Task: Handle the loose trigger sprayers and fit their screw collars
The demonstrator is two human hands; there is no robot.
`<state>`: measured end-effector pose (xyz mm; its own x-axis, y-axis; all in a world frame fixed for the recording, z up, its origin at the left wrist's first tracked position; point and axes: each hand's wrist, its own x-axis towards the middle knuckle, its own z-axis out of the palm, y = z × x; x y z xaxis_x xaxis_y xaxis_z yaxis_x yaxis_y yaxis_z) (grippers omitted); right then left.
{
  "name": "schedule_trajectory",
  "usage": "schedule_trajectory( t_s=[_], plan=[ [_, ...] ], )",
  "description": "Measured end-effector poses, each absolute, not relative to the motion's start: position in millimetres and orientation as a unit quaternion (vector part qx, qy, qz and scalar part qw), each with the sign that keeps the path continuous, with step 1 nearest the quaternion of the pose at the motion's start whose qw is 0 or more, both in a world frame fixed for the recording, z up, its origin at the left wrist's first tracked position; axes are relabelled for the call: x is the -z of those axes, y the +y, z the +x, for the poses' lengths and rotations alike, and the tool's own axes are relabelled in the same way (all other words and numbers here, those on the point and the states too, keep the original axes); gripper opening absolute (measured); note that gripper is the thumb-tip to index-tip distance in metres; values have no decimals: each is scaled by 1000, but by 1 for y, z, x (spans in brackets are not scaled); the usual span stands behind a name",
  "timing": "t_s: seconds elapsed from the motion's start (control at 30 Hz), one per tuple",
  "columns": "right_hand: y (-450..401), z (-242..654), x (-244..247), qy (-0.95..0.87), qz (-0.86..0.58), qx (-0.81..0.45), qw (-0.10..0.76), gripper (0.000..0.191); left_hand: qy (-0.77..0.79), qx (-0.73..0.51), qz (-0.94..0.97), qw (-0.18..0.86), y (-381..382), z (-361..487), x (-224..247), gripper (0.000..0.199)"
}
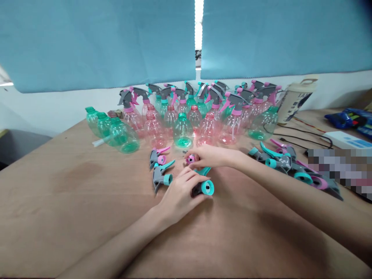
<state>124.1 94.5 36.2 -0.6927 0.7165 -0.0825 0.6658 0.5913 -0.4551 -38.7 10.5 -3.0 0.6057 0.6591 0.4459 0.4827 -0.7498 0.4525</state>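
My left hand (186, 188) is closed around a grey trigger spray head with a teal collar (207, 188), low over the table. Just beyond it, my right hand (200, 157) grips another grey spray head with a pink collar (191, 159), which the fingers partly cover. To the left of my hands lie a pink-collared spray head (157, 158) and a teal-collared spray head (161, 178). Behind my right hand stand open bottles, among them a green bottle (183, 131) and a pink bottle (207, 131).
Many bottles with sprayers fitted, such as one pink-topped bottle (232, 116), stand at the back. Green bottles (123, 135) lean at the left by a white tube (101, 142). Loose spray heads (283, 162) lie right. Farther right are a tumbler (298, 99), cables and a white box (348, 140).
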Motion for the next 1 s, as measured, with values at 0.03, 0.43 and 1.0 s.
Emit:
schedule_trajectory(
  t_s=[0.03,0.43,1.0],
  plan=[
    [95,128,-39,-887,-385,-249,50,33,319,-309,884,146,10,-39,3,31],
    [96,153,-46,-760,-477,-433,86,76,391,-364,841,89,16,-44,1,23],
    [72,141,-31,-763,-384,-462,237,66,400,-426,808,76,12,-44,-5,21]
  ],
)
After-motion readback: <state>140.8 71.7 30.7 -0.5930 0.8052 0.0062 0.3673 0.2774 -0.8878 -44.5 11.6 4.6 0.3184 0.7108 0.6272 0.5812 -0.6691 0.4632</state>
